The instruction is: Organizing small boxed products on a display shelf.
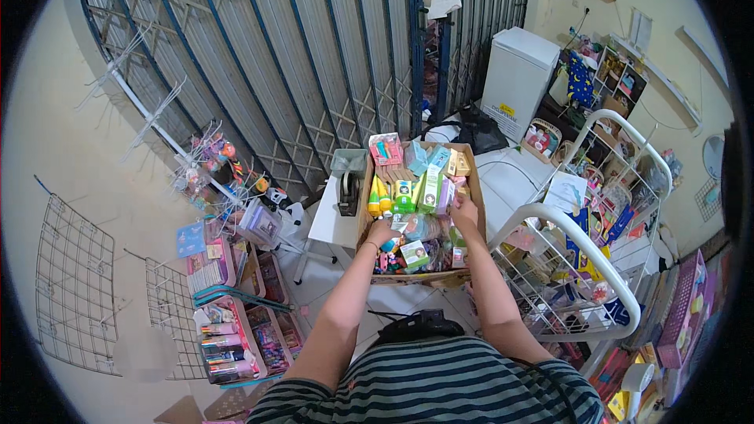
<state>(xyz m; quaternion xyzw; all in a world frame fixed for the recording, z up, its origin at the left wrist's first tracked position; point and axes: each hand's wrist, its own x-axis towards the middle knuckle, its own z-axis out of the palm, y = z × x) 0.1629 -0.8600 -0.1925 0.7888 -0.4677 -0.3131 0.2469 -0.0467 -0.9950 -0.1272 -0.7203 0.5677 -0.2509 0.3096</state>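
Observation:
Before me an open cardboard box (480,200) is filled with small packaged goods. My left hand (384,232) is inside the box's left half, beside a small white-and-blue item; whether the fingers grip it is unclear. Over the right side, my right hand (464,212) touches the goods next to a purple carton (445,195); its fingertips are partly hidden. Yellow tubes (379,195), a tall green-and-white carton (432,188) and light-blue cartons (438,156) stand toward the back. A pink box of tubes (386,149) sits at the back left corner. Nearer me lies a green-and-white box (414,254).
A white table (331,212) with a black tape dispenser (348,194) adjoins the box's left. On the right stands a white wire basket rack (565,218) full of goods. Stationery trays (235,330) are at left. Behind are a folding metal gate (283,59) and white chest freezer (518,82).

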